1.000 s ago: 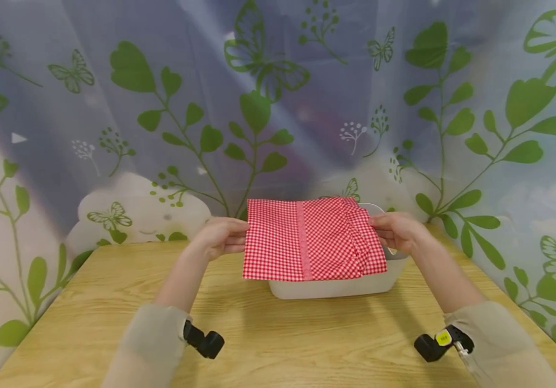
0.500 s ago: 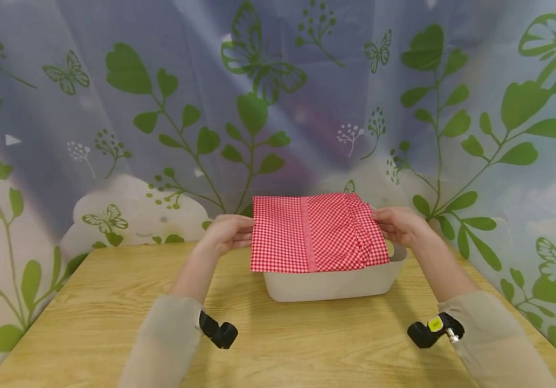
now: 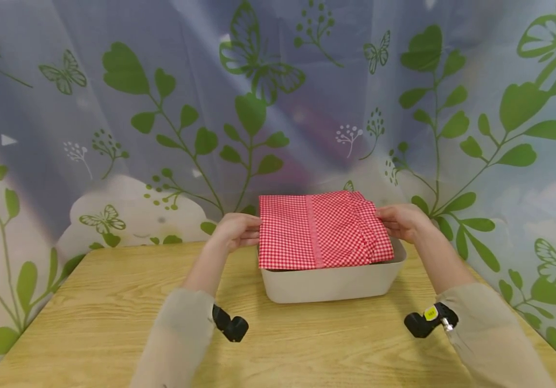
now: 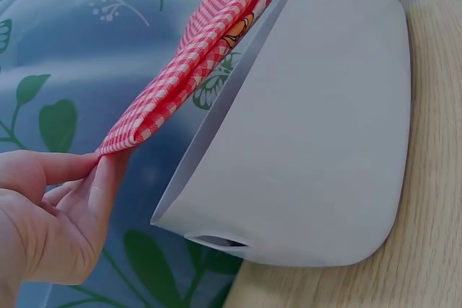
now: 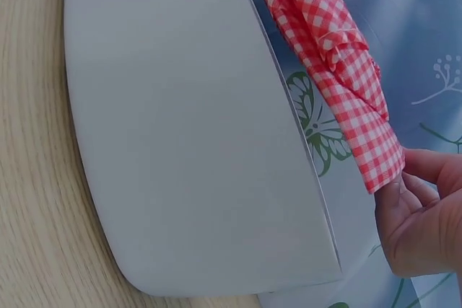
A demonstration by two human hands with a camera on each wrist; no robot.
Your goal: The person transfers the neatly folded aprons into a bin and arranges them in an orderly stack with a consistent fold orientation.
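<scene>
A folded red-and-white checked cloth (image 3: 326,231) spans the top of a white bin (image 3: 328,285), just above its rim. My left hand (image 3: 236,230) pinches the cloth's left edge between thumb and fingers. At the opposite edge my right hand (image 3: 405,222) pinches the cloth the same way. In the left wrist view the cloth (image 4: 188,70) is folded in layers, and part of an orange print shows on its underside. A gap separates it from the rim of the bin (image 5: 195,128) in the right wrist view. The inside of the bin is mostly hidden under the cloth.
The bin stands on a wood-grain table (image 3: 302,345), toward the back. Behind it hangs a curtain (image 3: 161,108) printed with leaves and butterflies. An oval handle hole (image 4: 216,241) shows in the bin's end wall.
Both hands have brought the cloth slightly right and back, lower over the bin. More of the bin's front wall and rim now shows below it. Both hands keep their hold.
</scene>
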